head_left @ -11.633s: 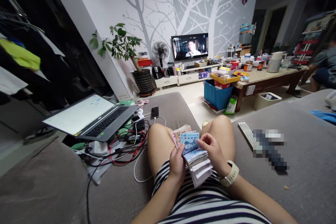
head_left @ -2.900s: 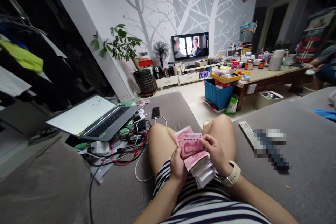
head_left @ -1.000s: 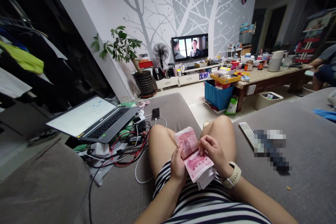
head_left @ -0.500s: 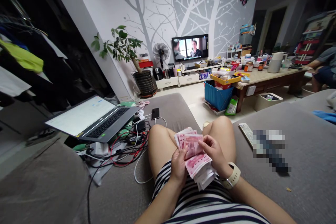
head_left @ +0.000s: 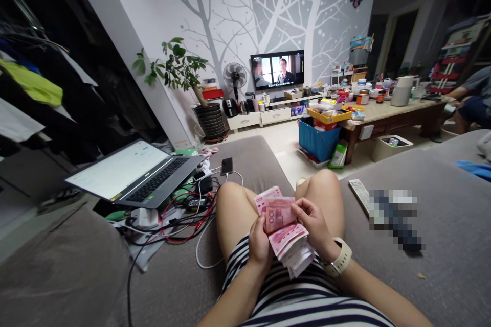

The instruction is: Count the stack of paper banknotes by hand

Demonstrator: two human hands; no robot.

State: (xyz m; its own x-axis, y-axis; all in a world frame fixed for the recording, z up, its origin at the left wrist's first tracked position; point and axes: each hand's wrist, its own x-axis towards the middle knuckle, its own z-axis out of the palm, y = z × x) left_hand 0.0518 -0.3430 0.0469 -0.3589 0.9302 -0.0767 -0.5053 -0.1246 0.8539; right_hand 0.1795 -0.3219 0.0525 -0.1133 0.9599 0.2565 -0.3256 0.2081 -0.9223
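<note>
I sit on a grey sofa [head_left: 245, 161] with both hands over my lap. My left hand [head_left: 259, 244] is wrapped round a thick stack of banknotes [head_left: 286, 241], red 100 notes on top and paler notes below. My right hand [head_left: 312, 222], with a pale watch on the wrist, pinches the top red note [head_left: 276, 213], which is folded up away from the stack. More red notes fan out behind it toward my knees.
An open laptop [head_left: 132, 173] rests left of my legs above tangled cables [head_left: 184, 212] and a phone [head_left: 226, 164]. A remote [head_left: 360, 194] lies on the sofa to the right. Ahead are a cluttered low table [head_left: 391, 107], a blue bin [head_left: 318, 138], a TV [head_left: 276, 69] and a seated person [head_left: 471, 99].
Over the last second my right hand has kept lifting red notes off the top of the stack and folding them forward. Earlier on, blue-green notes were on top.
</note>
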